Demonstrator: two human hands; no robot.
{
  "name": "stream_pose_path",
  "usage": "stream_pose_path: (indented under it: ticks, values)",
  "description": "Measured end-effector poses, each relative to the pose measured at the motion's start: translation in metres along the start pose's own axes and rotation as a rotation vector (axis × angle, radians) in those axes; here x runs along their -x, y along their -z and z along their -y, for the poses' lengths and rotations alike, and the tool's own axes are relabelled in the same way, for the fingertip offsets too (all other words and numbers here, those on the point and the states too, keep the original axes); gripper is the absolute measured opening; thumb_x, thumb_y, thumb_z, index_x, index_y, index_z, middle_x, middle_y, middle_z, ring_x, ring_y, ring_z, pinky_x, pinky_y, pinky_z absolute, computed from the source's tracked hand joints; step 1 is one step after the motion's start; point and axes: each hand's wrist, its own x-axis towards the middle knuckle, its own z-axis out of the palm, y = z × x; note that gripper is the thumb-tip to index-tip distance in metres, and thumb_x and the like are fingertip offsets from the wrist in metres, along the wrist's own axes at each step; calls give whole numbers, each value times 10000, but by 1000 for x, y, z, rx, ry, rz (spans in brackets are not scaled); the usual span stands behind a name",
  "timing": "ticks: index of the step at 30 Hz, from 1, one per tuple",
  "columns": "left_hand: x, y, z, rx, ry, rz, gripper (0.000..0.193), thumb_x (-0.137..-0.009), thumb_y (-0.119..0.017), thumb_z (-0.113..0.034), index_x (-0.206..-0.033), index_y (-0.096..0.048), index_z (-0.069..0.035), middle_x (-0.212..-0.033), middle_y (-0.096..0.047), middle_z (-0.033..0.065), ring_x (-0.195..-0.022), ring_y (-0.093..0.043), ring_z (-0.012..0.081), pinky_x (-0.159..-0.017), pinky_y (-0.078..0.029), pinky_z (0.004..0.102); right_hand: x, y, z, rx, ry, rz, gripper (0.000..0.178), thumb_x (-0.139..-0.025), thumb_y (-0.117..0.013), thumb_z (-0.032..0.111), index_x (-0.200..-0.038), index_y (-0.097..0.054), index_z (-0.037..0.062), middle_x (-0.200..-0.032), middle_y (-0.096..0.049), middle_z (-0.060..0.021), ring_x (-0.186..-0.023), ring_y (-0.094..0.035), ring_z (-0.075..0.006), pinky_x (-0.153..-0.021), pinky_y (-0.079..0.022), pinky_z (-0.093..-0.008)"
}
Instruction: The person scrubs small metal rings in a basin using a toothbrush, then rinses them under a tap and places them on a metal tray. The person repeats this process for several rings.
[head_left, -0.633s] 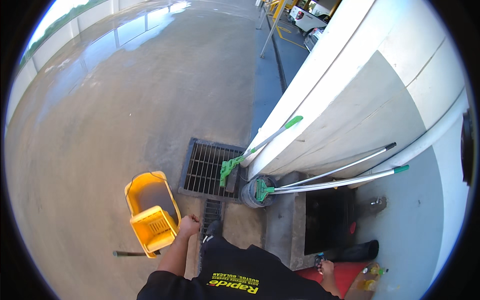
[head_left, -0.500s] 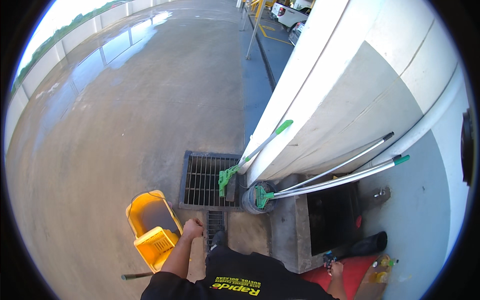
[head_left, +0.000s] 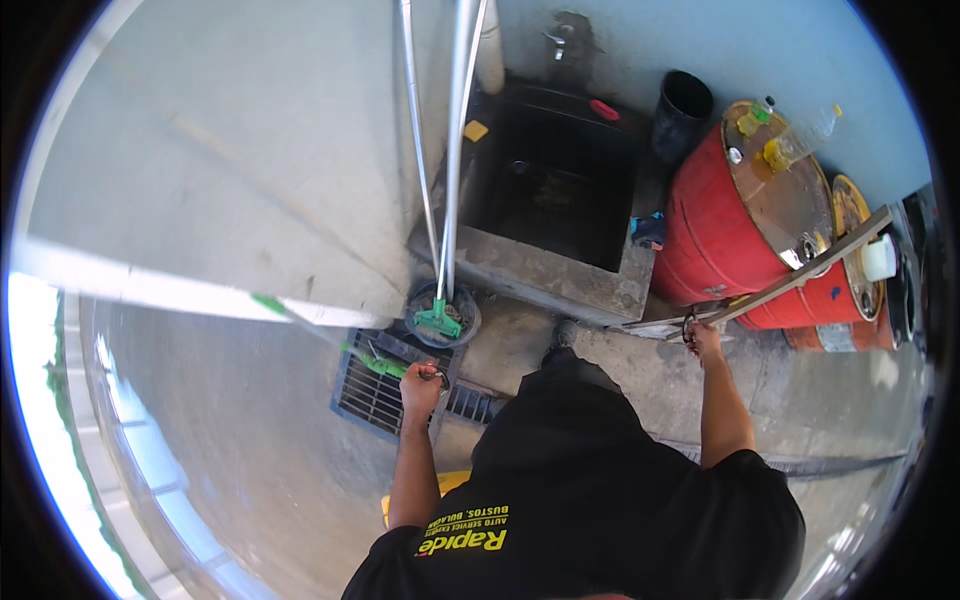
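My left hand [head_left: 420, 388] is closed in a fist over the drain grate [head_left: 365, 400], gripping the metal end of a green mop clamp [head_left: 375, 362] whose handle runs up and left along the wall. A corner of a yellow mop bucket [head_left: 445, 485] shows under that forearm. My right hand [head_left: 703, 342] is stretched out to the right and closed on a small dark ring-shaped thing. It sits at the low end of a wooden plank [head_left: 810, 275] that leans on the red drums [head_left: 715, 215].
Two long mop handles [head_left: 450, 150] lean on the wall, their green head in a small round pail [head_left: 440, 318]. Behind them is a concrete wash basin [head_left: 550, 275] under a tap. A black bucket [head_left: 682, 110] and bottles [head_left: 790, 145] on a drum are at the right.
The view has swung round from the open concrete yard to the basin and drums. My left hand has left the yellow bucket and now grips the green mop. My right hand has reached out right.
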Motion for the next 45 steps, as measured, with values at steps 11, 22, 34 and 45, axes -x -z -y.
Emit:
stream_pose_path:
  ticks: [11,22,34,45]
  values:
    - [-236,-182,-180,306,36,378,243,-775,-668,127,-966,-632,-19,-1253,-695,212,-1156,-667,258,-948,-530,341,-160,-89,100,-207,-45,120,260,-1034,-608,323,-1039,-602,63,-825,-670,-77,-560,-621,-177,-462,-450,-306]
    - [-446,-353,-294,1469,538,631,186,-911,-618,58,-996,-610,-107,-1331,-658,173,-964,-718,220,-606,-573,284,-242,-295,470,-224,601,295,232,-1054,-601,265,-1066,-610,33,-965,-703,-75,-819,-695,-169,-688,-510,-301]
    - [-642,-468,-403,1335,441,807,119,-935,-554,11,-1045,-547,-34,-1158,-674,178,-997,-705,350,-573,-578,284,-339,-472,726,267,1612,-95,226,-1010,-556,151,-1154,-590,-21,-1115,-645,-314,-1083,-603,-486,-926,-485,-509]
    - [-702,-533,-450,998,448,569,114,-957,-584,-54,-1036,-662,-32,-942,-699,86,-735,-680,196,-528,-497,283,-334,-447,713,110,1613,141,238,-1037,-532,167,-1114,-585,-52,-1006,-665,-264,-972,-649,-444,-819,-500,-505]
